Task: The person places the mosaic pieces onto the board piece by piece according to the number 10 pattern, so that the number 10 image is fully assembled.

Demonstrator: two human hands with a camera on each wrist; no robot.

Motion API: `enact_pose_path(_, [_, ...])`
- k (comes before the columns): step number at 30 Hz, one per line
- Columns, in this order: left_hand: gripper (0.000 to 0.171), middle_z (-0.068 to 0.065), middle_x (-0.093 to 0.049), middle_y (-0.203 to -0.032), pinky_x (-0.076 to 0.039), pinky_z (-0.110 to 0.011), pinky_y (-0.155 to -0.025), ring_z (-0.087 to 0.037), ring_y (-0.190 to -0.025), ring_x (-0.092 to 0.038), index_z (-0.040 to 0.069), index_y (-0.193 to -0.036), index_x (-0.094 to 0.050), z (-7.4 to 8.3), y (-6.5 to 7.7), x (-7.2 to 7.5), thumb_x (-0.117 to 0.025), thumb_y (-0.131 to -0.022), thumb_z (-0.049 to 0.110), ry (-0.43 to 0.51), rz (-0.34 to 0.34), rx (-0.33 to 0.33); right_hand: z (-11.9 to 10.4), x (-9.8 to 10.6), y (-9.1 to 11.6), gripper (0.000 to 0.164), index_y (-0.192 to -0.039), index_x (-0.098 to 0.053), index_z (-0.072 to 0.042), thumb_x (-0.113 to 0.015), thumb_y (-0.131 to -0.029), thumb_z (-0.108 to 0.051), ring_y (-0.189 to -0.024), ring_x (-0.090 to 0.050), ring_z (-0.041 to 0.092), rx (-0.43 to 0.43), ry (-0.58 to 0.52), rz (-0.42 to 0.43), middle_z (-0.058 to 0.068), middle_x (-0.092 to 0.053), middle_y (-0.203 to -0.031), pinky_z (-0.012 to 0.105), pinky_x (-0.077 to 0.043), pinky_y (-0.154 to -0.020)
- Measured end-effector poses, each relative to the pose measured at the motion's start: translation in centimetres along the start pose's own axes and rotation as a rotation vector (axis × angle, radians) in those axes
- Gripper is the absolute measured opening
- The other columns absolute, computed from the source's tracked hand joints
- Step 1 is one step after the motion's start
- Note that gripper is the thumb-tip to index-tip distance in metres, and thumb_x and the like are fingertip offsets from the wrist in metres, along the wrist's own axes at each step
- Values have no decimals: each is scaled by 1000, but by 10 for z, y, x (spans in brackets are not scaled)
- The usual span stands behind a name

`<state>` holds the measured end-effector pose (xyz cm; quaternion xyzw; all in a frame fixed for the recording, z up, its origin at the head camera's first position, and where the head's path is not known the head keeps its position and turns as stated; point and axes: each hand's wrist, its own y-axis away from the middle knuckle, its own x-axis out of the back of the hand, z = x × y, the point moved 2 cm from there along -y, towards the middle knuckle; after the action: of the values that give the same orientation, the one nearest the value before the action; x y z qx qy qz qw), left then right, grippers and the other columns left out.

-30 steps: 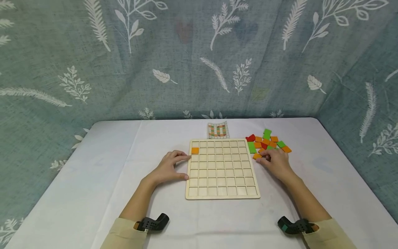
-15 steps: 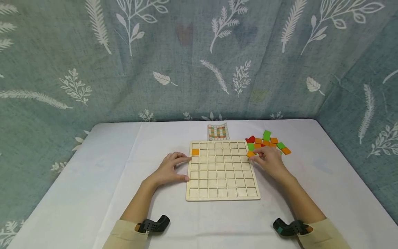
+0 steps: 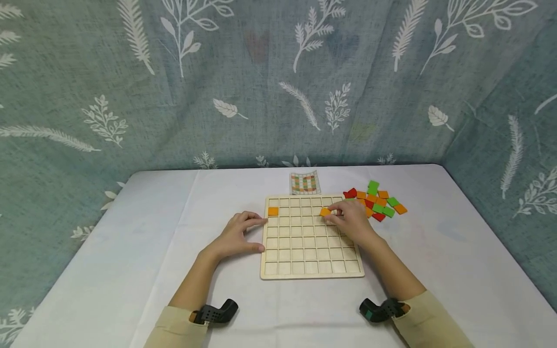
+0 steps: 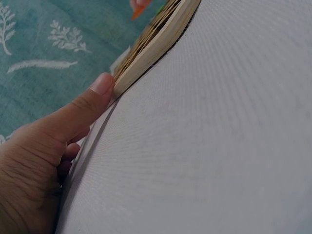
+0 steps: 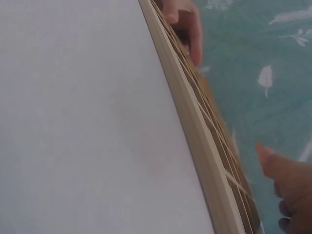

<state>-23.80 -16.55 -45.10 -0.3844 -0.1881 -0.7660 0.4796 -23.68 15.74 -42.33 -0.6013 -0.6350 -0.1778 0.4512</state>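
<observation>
A pale wooden grid board (image 3: 302, 241) lies flat on the table, with one orange square tile (image 3: 273, 211) in a cell near its upper left corner. My left hand (image 3: 237, 235) rests at the board's left edge, thumb and fingers spread and touching it; the left wrist view shows the thumb (image 4: 92, 100) against the wooden rim. Over the upper right part of the board, my right hand (image 3: 352, 222) pinches another orange tile (image 3: 325, 212) between thumb and fingers. In the right wrist view that tile (image 5: 259, 146) shows only as a small orange tip.
Right of the board lies a loose pile of orange, green and red tiles (image 3: 381, 201). A small printed pattern card (image 3: 305, 183) sits behind the board's far edge. The white-covered table (image 3: 109, 261) ends at a leaf-patterned curtain (image 3: 261, 96).
My right hand has picked an orange tile from the pile and carried it left over the board. Red and green tiles it covered now show. The left hand stays put.
</observation>
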Motion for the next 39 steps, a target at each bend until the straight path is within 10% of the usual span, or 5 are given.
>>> enact_pose_path(39, [76,0,-46,-130,-31,-50,-101,-24,-122,-37,24,-134,-56,-1,-1,-1,-81,-67,49,-3,-7,8,-53,-60,-22,25,-101,-73,-15,-73,-82,-32,-75,-40,15,52,-41,-122,-6,-54,-76,38,-27,-78])
